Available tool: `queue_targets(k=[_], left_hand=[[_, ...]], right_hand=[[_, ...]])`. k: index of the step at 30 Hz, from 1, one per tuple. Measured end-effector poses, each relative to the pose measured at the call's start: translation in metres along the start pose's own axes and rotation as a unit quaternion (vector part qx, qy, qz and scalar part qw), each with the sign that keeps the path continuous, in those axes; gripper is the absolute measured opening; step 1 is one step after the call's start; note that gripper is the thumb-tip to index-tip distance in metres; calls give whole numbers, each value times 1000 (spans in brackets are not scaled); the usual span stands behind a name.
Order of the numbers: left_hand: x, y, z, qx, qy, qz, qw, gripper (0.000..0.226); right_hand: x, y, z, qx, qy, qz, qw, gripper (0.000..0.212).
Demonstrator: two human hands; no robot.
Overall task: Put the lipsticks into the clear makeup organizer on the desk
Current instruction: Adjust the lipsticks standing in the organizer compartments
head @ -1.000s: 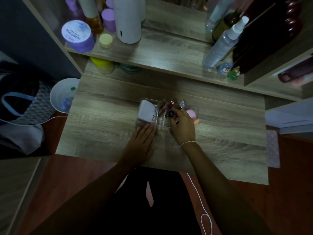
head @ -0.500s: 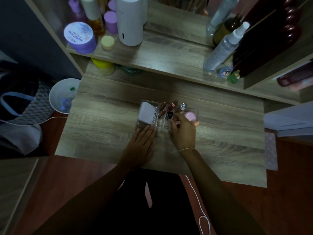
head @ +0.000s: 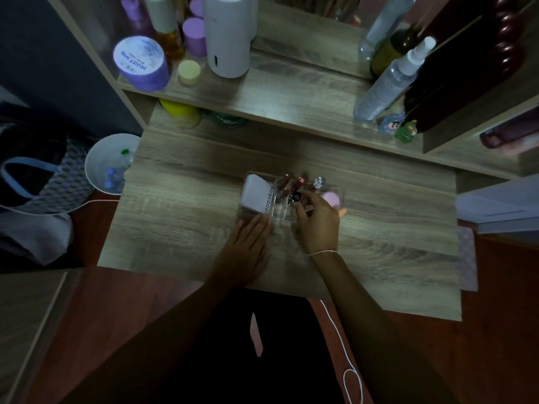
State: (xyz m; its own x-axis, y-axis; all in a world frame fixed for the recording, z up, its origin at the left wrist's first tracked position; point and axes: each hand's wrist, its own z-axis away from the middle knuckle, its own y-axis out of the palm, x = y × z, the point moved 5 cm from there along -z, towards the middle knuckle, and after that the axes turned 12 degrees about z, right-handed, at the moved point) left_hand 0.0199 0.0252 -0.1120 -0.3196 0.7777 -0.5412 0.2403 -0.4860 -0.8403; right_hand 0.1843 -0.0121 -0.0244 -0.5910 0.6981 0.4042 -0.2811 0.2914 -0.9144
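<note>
The clear makeup organizer [head: 279, 213] stands in the middle of the wooden desk [head: 180, 217]. In it are a white box [head: 256, 196], a brown lipstick [head: 284, 182], a red lipstick [head: 300, 182], a clear-capped tube [head: 318, 182] and a pink sponge [head: 331, 198]. My right hand [head: 318, 225] is over the organizer's middle, fingertips pinched on a dark lipstick [head: 296, 197] standing in a slot. My left hand [head: 245, 249] lies flat on the desk, fingertips touching the organizer's front left edge.
A raised shelf [head: 277, 97] behind the desk carries a purple jar [head: 140, 64], a white cylinder [head: 229, 33], spray bottles [head: 388, 83] and small figurines [head: 405, 131]. A white bin [head: 108, 164] and a bag [head: 32, 176] sit left of the desk. A white cord [head: 344, 345] hangs by my right arm.
My right hand has shifted slightly and keeps pinching the dark lipstick at the organizer's middle slots. My left hand stays put. The view tilted down a little.
</note>
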Motion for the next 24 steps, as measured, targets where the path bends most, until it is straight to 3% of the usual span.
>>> queue_targets(k=[24], left_hand=[[-3, -3, 2, 8, -1, 4, 1000, 61]], right_hand=[[-1, 0, 2, 21, -5, -10, 1000, 28]])
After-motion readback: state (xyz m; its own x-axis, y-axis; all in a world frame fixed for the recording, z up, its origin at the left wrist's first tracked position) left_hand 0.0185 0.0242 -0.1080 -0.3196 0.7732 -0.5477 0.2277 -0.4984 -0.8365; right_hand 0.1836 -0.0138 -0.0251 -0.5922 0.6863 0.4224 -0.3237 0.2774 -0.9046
